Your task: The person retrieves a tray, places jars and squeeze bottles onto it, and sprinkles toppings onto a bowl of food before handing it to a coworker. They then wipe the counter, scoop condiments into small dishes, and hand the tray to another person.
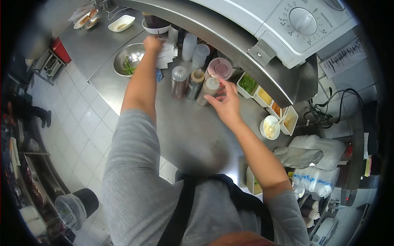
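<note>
Three upright squeeze bottles [195, 84] on the table [193, 131]; nearest bottle [210, 88] sits 11 o'clock off the right hand [225, 105], fingers [223, 87] spread loose against it. Left hand [153, 43] clenches paper slips [166, 55].

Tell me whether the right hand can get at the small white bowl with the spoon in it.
Probably yes. The right hand touches a squeeze bottle, and the white bowl sits uncovered on the counter close beside that forearm, with nothing standing between them.
</note>
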`<state>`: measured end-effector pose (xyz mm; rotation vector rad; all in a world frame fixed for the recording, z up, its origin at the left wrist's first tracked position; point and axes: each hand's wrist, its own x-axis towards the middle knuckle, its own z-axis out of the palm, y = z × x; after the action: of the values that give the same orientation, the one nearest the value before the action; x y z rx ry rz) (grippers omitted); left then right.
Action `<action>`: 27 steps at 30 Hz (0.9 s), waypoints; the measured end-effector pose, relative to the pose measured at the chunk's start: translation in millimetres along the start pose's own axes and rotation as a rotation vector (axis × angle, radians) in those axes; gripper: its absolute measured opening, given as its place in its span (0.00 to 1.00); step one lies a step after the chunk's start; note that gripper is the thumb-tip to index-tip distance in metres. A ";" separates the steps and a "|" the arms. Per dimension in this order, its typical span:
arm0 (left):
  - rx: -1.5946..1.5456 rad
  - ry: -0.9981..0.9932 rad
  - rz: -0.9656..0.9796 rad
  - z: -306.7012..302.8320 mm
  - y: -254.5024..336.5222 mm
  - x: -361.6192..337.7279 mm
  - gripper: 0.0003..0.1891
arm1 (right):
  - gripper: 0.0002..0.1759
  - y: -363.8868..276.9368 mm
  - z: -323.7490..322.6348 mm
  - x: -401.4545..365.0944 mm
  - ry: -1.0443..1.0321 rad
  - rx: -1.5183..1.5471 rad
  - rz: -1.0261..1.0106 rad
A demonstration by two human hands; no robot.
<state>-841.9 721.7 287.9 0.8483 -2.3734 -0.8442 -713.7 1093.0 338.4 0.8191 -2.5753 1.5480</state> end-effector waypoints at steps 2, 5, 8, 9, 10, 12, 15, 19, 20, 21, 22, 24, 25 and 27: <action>0.424 -0.082 0.301 5.0 0.5 -4.8 0.21 | 0.38 -1.1 7.7 5.7 0.048 -0.133 -0.007; 0.431 0.188 0.436 -27.1 34.1 -34.3 0.33 | 0.39 5.7 19.4 3.4 0.094 -0.222 -0.032; -0.024 -0.041 0.646 -93.0 33.3 -91.8 0.44 | 0.39 13.6 24.6 5.0 0.076 -0.113 -0.020; -0.215 -0.275 0.597 -115.7 36.3 -129.1 0.48 | 0.39 17.9 25.4 4.4 0.060 -0.085 -0.012; -0.305 -0.377 0.547 -119.8 30.2 -156.3 0.51 | 0.39 18.8 24.4 -0.4 0.057 -0.061 0.002; -0.421 -0.545 0.426 -105.5 26.8 -199.0 0.58 | 0.38 13.6 19.5 -17.8 0.080 -0.078 -0.050; -0.498 -0.438 0.310 -66.0 30.2 -228.4 0.46 | 0.38 -42.7 -29.1 -63.5 -0.104 0.091 0.070; -0.434 -0.161 0.479 -22.4 5.8 -214.2 0.28 | 0.38 -107.3 -125.6 -148.3 -0.056 0.163 -0.023; -0.384 -0.125 0.461 -26.3 9.2 -222.9 0.29 | 0.38 -119.6 -156.9 -173.8 -0.020 0.142 -0.003; -0.528 -0.186 0.480 -44.0 23.3 -244.6 0.30 | 0.39 -128.6 -185.0 -201.6 0.006 0.126 0.006; -0.368 -0.176 0.447 -68.7 36.8 -262.1 0.32 | 0.39 -131.9 -211.6 -229.3 0.058 0.116 -0.031; -0.325 -0.203 0.466 -107.9 63.5 -293.2 0.31 | 0.40 -134.2 -274.2 -284.1 0.162 0.013 -0.080; -0.322 -0.332 0.516 -132.4 80.5 -307.6 0.33 | 0.41 -144.0 -305.8 -314.7 0.219 -0.089 -0.094; -0.504 -0.589 0.549 -163.9 114.2 -339.4 0.36 | 0.40 -159.8 -362.9 -379.7 0.340 -0.213 -0.002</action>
<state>-551.7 961.4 403.8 -0.2890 -2.4668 -1.4846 -401.7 1495.0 544.3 0.4894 -2.4287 1.2537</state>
